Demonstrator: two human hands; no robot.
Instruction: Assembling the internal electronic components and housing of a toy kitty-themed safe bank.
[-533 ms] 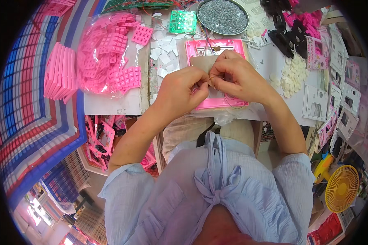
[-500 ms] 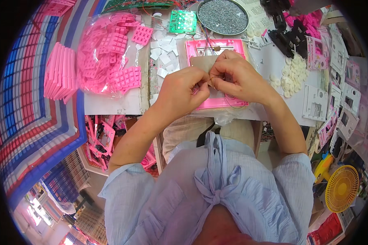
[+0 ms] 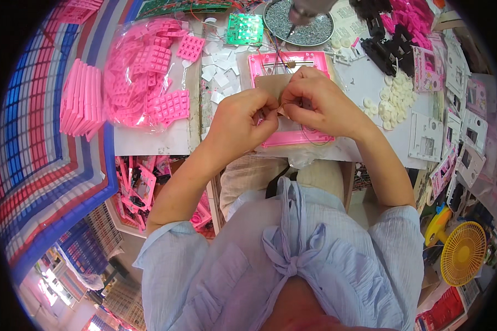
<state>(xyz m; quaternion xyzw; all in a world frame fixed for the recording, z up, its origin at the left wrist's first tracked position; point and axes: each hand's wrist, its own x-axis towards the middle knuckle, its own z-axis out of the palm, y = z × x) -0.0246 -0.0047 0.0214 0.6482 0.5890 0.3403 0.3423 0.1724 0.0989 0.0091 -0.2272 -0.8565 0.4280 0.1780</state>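
Observation:
Just above a pink plastic casing [image 3: 292, 138], my left hand [image 3: 242, 119] and my right hand [image 3: 327, 105] meet, fingertips almost touching. Each is closed in a pinch. Between them shows a bit of something small and brownish, too small to name. A flat grey-brown sheet [image 3: 269, 84] lies over the casing, partly hidden by my fingers. Thin wires [image 3: 279, 54] run out of the casing's far side, near a small brown part [image 3: 291, 64]. The casing's middle is mostly covered by my hands.
A round dish of screws [image 3: 315, 37] stands at the back, a grey pointed tool [image 3: 303, 14] hanging over it. Left are a green circuit board [image 3: 245, 29], white pieces [image 3: 221, 79] and a bag of pink keypads [image 3: 143, 77]. Right are white discs [image 3: 396, 102] and black parts [image 3: 378, 49].
The grey pointed tool has come into view over the screw dish. Both hands have shifted very slightly left and stay pinched together above the casing.

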